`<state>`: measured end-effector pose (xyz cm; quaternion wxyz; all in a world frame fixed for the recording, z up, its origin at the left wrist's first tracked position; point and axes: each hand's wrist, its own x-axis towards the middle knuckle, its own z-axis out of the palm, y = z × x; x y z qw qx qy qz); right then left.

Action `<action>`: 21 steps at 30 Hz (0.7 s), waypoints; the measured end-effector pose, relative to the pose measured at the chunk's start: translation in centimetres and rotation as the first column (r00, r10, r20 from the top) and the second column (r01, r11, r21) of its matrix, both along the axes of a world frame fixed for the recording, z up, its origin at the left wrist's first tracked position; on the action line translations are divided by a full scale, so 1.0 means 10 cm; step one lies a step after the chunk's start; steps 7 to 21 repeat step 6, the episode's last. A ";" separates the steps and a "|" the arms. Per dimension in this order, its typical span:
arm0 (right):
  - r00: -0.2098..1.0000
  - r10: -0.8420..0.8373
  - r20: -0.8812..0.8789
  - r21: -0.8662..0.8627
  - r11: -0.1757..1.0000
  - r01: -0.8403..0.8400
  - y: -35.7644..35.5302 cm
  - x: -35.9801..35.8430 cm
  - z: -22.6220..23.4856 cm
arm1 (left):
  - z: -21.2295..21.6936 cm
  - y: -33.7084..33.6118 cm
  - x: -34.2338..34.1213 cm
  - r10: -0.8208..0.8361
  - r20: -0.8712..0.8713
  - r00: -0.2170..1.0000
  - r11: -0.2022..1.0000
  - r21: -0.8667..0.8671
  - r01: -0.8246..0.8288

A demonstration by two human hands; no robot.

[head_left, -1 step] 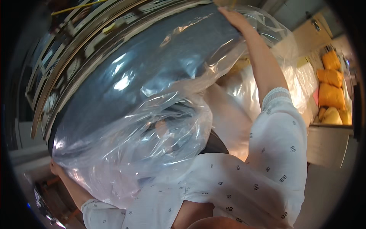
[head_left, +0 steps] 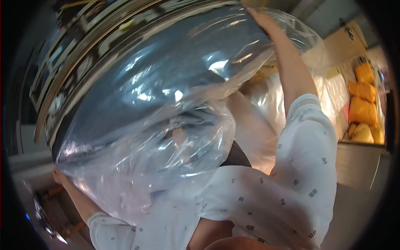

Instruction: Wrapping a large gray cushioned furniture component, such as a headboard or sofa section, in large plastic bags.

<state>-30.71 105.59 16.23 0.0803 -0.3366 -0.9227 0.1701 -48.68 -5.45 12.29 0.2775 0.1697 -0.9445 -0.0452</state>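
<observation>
A large clear plastic bag (head_left: 166, 137) is stretched over a big dark blue-grey padded object (head_left: 166, 71) that fills the middle of the view. My right hand (head_left: 260, 18) reaches up to the top and grips the bag's upper edge. At the lower left, my left hand (head_left: 59, 176) clutches the bag's crumpled lower end. Both arms wear white sleeves with small dark marks. The bag's loose part bunches up in front of my chest and hides what lies under it.
Several long striped boards or frames (head_left: 79, 58) lean behind the padded object at the upper left. Yellow wrapped bundles (head_left: 362, 110) are stacked at the right above a grey counter (head_left: 358, 166). A cardboard box (head_left: 343, 46) stands at the upper right.
</observation>
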 end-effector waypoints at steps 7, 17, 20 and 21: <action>0.817 0.554 -0.158 0.713 0.636 -0.293 -0.20 -0.67 -0.03 | -0.04 0.07 -0.20 0.209 0.087 0.974 0.972 -0.125 -0.198; 0.817 0.554 -0.158 0.713 0.636 -0.293 -0.20 -0.67 -0.03 | -0.04 0.07 -0.20 0.209 0.087 0.974 0.972 -0.125 -0.198; 0.817 0.554 -0.158 0.713 0.636 -0.293 -0.20 -0.67 -0.03 | -0.04 0.07 -0.20 0.209 0.087 0.974 0.972 -0.125 -0.198; 0.817 0.554 -0.158 0.713 0.636 -0.293 -0.20 -0.67 -0.03 | -0.04 0.07 -0.20 0.209 0.087 0.974 0.972 -0.125 -0.198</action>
